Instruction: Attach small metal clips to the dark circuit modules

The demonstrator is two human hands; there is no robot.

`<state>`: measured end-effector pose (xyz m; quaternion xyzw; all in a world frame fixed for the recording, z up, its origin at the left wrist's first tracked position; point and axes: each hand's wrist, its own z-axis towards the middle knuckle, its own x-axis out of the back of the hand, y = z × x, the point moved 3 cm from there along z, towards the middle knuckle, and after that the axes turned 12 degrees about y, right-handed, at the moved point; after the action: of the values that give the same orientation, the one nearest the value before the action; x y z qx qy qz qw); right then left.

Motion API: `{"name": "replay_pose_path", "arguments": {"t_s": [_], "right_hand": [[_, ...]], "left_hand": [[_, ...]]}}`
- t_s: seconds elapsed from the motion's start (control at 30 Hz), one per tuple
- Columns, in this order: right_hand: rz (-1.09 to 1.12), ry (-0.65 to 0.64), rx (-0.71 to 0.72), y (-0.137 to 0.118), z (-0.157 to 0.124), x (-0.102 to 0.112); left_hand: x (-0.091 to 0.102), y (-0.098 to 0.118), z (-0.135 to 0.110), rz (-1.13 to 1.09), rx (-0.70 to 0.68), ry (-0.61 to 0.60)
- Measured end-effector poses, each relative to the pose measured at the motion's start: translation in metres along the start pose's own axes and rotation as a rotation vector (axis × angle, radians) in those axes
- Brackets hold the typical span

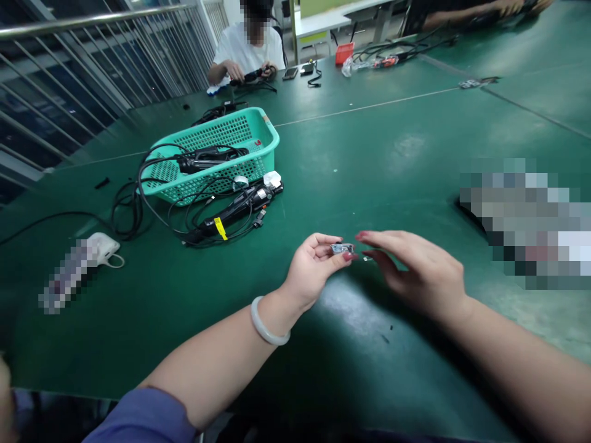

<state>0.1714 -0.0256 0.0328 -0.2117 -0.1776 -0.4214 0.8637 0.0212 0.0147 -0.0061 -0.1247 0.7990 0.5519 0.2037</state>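
Observation:
Between the thumb and fingers of my left hand (317, 266) is a small silvery and dark part (342, 248), too small to name more exactly. My right hand (422, 271) hovers just to the right of it, fingers apart from the thumb, with nothing visible in its grasp. A tiny pale piece (367, 258) shows on the table below the right fingertips. Farther left lies a black handheld device (240, 212) with a yellow tag and coiled cables, apart from both hands.
A turquoise basket (272, 138) holds another black device and cables. A white case-like object (104, 246) lies at left, a blurred-out item (526, 221) at right. Across the green table (378, 160), a person (252, 52) handles a black device near phones and a red box (344, 53).

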Motion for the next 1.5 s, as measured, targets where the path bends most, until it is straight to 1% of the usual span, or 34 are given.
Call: {"name": "replay_pose_path", "arguments": {"t_s": [0.07, 0.1, 0.17, 0.2, 0.27, 0.33, 0.47, 0.6, 0.77, 0.9, 1.07, 1.13, 1.3, 1.5], "right_hand": [[-0.094, -0.1, -0.17, 0.017, 0.001, -0.001], [-0.105, -0.187, -0.226, 0.026, 0.0, -0.003], [-0.069, -0.402, -0.301, 0.041, -0.004, -0.008], [-0.042, -0.473, -0.336, 0.047, -0.006, -0.01], [0.001, -0.563, -0.378, 0.054, -0.01, -0.013], [0.019, -0.604, -0.387, 0.055, -0.013, -0.017], [0.003, -0.612, -0.361, 0.049, -0.016, -0.023], [0.001, -0.615, -0.331, 0.038, -0.016, -0.025], [0.035, -0.563, -0.332, 0.028, -0.014, -0.027], [0.044, -0.553, -0.34, 0.032, -0.014, -0.026], [0.035, -0.616, -0.335, 0.041, -0.017, -0.023], [0.021, -0.622, -0.326, 0.042, -0.017, -0.023], [-0.03, -0.613, -0.265, 0.037, -0.015, -0.028], [-0.133, -0.588, -0.144, 0.029, -0.014, -0.031]], "left_hand": [[0.001, 0.0, 0.001, 0.013, 0.009, 0.03], [0.001, 0.001, 0.001, 0.023, 0.009, 0.041], [0.001, 0.0, 0.002, 0.057, 0.0, 0.054], [0.001, 0.0, 0.002, 0.079, -0.004, 0.055], [0.001, -0.001, 0.003, 0.129, -0.006, 0.05], [0.001, -0.002, 0.003, 0.172, 0.005, 0.051], [0.001, -0.003, 0.003, 0.197, 0.034, 0.064], [0.002, -0.003, 0.004, 0.19, 0.021, 0.074], [0.003, -0.004, 0.005, 0.185, 0.026, 0.11], [0.002, -0.003, 0.005, 0.189, 0.017, 0.111], [0.0, -0.001, 0.003, 0.225, 0.005, 0.101], [0.0, -0.001, 0.003, 0.232, 0.007, 0.107], [0.001, -0.003, 0.004, 0.248, -0.002, 0.108], [0.002, -0.003, 0.004, 0.279, -0.023, 0.09]]}}
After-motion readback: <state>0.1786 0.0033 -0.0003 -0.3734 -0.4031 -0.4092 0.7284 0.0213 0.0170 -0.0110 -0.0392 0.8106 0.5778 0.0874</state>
